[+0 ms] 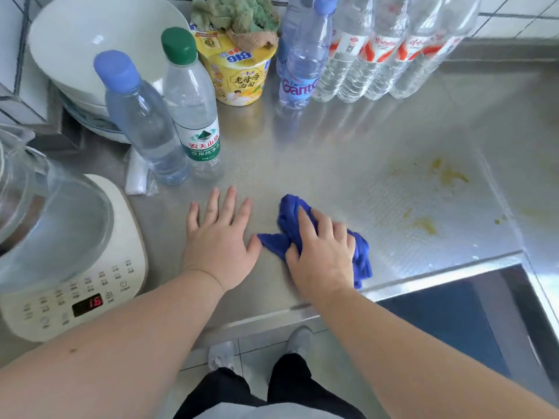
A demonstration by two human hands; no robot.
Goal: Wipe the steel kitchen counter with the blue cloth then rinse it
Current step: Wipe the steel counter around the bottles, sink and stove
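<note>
Cloth of deep blue (317, 237), crumpled into a loose wad with a pointed corner trailing toward the left hand (219, 237), lies on the steel counter (317, 152) under the right hand (322, 252), whose fingers curl over and grip it. The left hand lies flat just beside it, fingers straight and spread on the bare metal. Beyond the right hand and off to its outer side, yellowish stains (447, 176) mark the dimpled surface. Past the left hand's fingertips stand two water bottles (169, 122).
</note>
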